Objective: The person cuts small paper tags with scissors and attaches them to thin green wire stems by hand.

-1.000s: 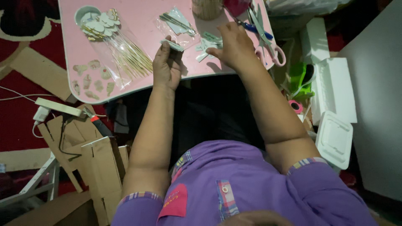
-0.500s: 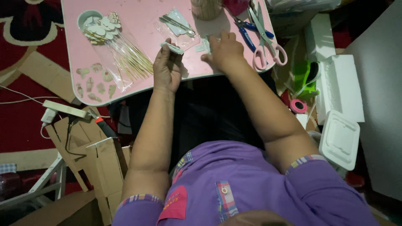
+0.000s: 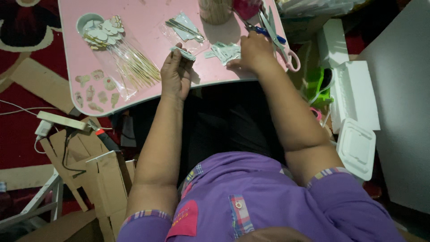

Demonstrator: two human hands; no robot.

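Pink surface (image 3: 148, 27) over red carpet, I see my left hand (image 3: 176, 74) pinching a small paper piece (image 3: 183, 53) at its near edge, my right hand (image 3: 253, 54) pressed on loose paper scraps (image 3: 224, 51), scissors (image 3: 275, 33) just beside, wooden skewers (image 3: 134, 67) well left.

Tabletop (image 3: 148, 11) ahead of torso. Bundle of skewers (image 3: 134, 67) on its left part, paper cutouts (image 3: 103, 33) at the far end of them. Left hand (image 3: 175, 74) at near edge, centre, holding small slip (image 3: 183, 53). Right hand (image 3: 253, 54) to its right, touching pile of slips (image 3: 224, 51). Scissors (image 3: 275, 33) just right of right hand. Cardboard (image 3: 105, 179) on floor, lower left.
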